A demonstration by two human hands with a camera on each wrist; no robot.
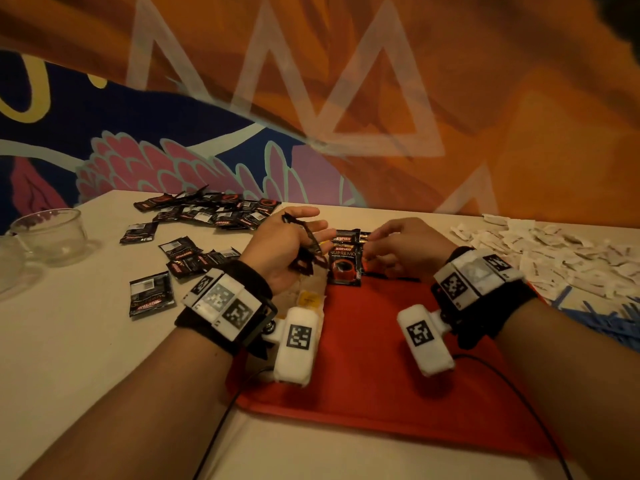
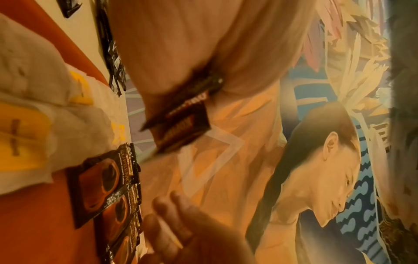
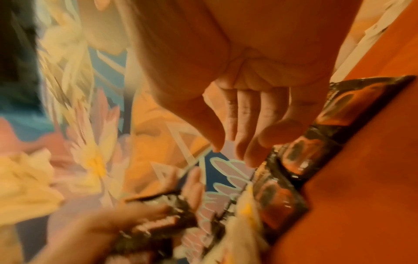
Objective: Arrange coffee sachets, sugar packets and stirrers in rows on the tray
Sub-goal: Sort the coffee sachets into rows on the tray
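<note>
Coffee sachets at the far edge of the red tray, both hands above them.

A row of coffee sachets (image 1: pixel 344 259) lies along the upper edge of the red tray (image 1: pixel 374 358), centre frame. The right hand (image 1: pixel 401 245) hovers over the row, fingers (image 3: pixel 253 151) loosely extended, tips just above a sachet, gripping nothing. The left hand (image 1: pixel 284 247), left of the row, pinches a few dark sachets (image 2: pixel 183 123) between thumb and fingers. Loose sachets (image 1: pixel 204 213) lie upper left, white sugar packets (image 1: pixel 554 251) at right, blue stirrers (image 1: pixel 609 317) below them.
</note>
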